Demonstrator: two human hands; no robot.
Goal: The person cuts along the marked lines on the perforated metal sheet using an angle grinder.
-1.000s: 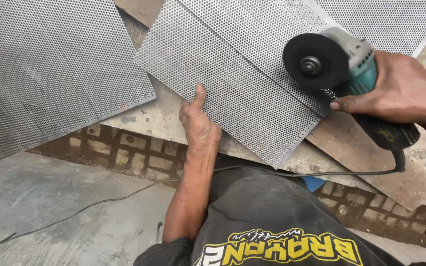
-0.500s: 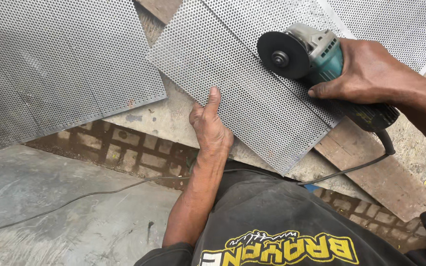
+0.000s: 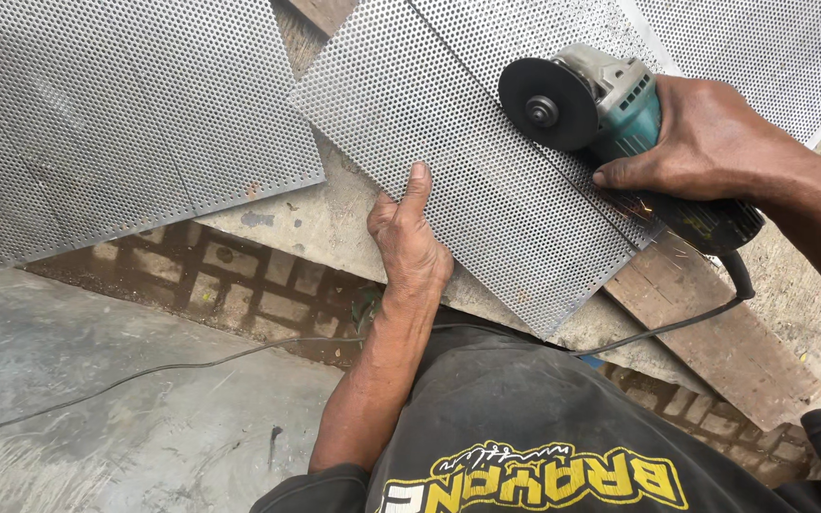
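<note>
My right hand [image 3: 705, 142] grips a teal and grey angle grinder [image 3: 610, 104] whose dark disc [image 3: 548, 104] bites into a perforated metal sheet [image 3: 458, 142]. A thin cut line runs along the sheet below the disc, with small sparks near my thumb. My left hand [image 3: 409, 237] presses flat on the sheet's near edge, fingers pointing away from me. The sheet lies tilted over a concrete ledge [image 3: 334, 223] and a wooden plank [image 3: 705, 323].
A larger perforated sheet [image 3: 116, 123] lies to the left, another [image 3: 772, 47] at the upper right. The grinder's black cord [image 3: 658, 328] loops down past the plank. A thin cable [image 3: 144, 372] crosses the grey concrete floor. Brick paving [image 3: 239, 285] shows below the ledge.
The grinder and my right hand have travelled up along the cut line, away from the sheet's lower right edge. My left hand stays pressed on the sheet's near edge.
</note>
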